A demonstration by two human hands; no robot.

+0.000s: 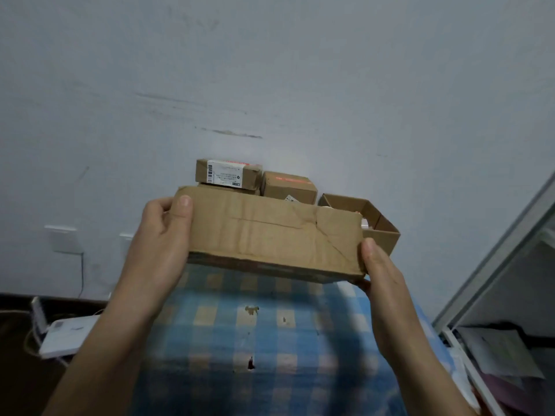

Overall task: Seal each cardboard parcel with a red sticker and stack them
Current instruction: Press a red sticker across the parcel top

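1. Left hand [162, 235] and right hand [381, 274], two in all, each grasp one end of the long flat parcel [270, 232]. It is held tilted in the air above the blue checked tabletop [270, 340]. It is the largest of the parcels. Its creased upper face shows no red sticker, and its front edge is too blurred to judge.
2. One open cardboard box [381, 238] stands at the back right, near the wall, with its flaps up. It is plainly not yet sealed, and its contents cannot be made out.
3. One closed parcel [288, 190] sits just left of it, with a red sticker [289, 179] across its top, so it looks done.
4. One small labelled parcel [228, 174] rests on a partly hidden lower parcel [210, 186]. A red strip shows along the small parcel's top edge, and the stack is begun.
5. Count: four closed parcels, one open box, two red stickers seen. The task looks roughly half done, with the held parcel and the open box left.
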